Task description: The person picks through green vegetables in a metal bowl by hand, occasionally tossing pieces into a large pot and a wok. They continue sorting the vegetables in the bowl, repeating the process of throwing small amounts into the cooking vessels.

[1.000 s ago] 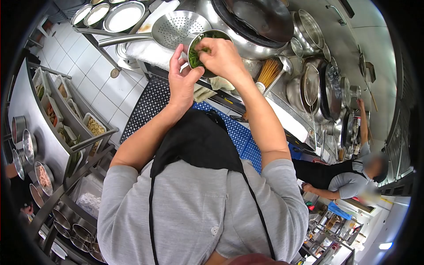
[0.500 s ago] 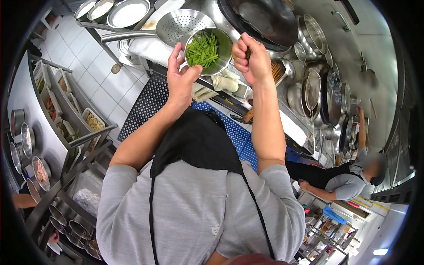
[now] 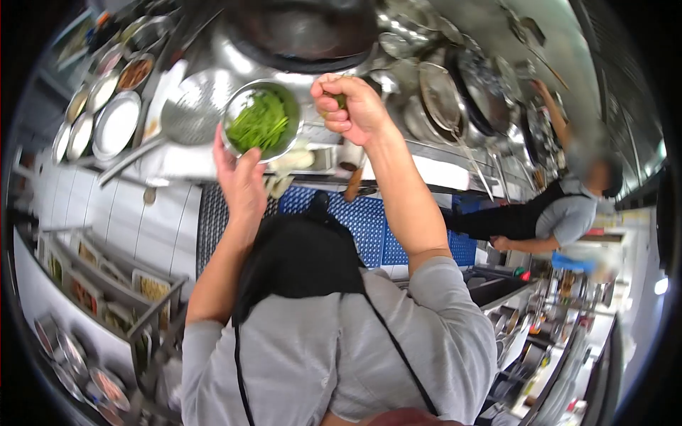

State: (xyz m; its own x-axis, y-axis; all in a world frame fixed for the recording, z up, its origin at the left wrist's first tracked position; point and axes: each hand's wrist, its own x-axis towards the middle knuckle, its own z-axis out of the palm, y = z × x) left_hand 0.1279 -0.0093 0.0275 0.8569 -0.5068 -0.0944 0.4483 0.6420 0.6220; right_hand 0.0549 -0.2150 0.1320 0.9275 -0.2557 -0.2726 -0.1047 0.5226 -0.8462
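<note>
From where I stand, the steel bowl (image 3: 290, 121) is up in the left hand (image 3: 245, 186), over the near edge of the tabletop (image 3: 440, 169), with the dark wok (image 3: 305, 28) on its far side and the strainer ladle (image 3: 195, 106) to its left. That grip is clamped on the bowl's left and near side, thumb by the rim. The right hand (image 3: 359, 113), just right of the bowl, is curled closed round a green bit (image 3: 339, 99).

I'd judge the bowl light and stiff, perhaps slick if wet; 1 hand can carry it, best under the base with the thumb on the rim. The cut greens (image 3: 257, 124) look limp and light, easily bruised or shed by a hard squeeze; loosely gathered fingertips would suit them.

The fist covers most of what it holds, so I can't tell how much is in there. The left fingers go out of sight beneath the bowl, whose underside is hidden too. I can't tell if bowl and ladle touch. The wok is cut off at the top, and the co-worker (image 3: 568, 206) off to the right is partly blurred.
</note>
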